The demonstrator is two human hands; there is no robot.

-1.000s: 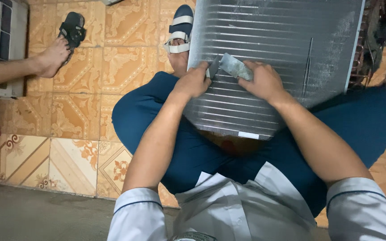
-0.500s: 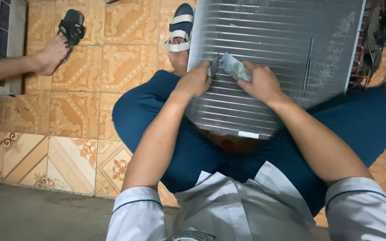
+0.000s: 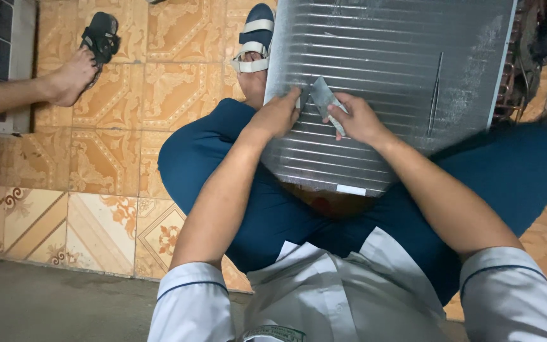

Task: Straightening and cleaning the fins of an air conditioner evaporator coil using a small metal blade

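The left hand (image 3: pixel 278 115) lay on the big grey finned panel (image 3: pixel 406 76), its fingers curled and pressing on the metal ribs near the panel's left edge. The right hand (image 3: pixel 357 118) was closed around a small flat grey tool (image 3: pixel 324 96), like a little comb or scraper, and held its end against the ribs just beside the left hand.

Half a second before, both hands sat in almost the same spot. Very little had changed: the tool looked tipped a bit more upright, and the hands had barely slid along the ribs. So the work on this part of the panel seemed to be going on in small strokes, and was not finished there.

The panel leaned across the person's lap, on the dark blue trousers (image 3: pixel 210 158). Its near edge rested over the knees and its far edge reached the top of the picture. A small white label (image 3: pixel 351 189) sat at the near edge. Thin copper tubes (image 3: pixel 508 82) showed along the panel's right edge.

Past the left edge was the person's foot in a blue and white sandal (image 3: pixel 253 35) on the patterned orange floor tiles (image 3: pixel 109 152). Well apart, at the left, another person's bare foot (image 3: pixel 71 79) touched a black sandal (image 3: pixel 100 37).
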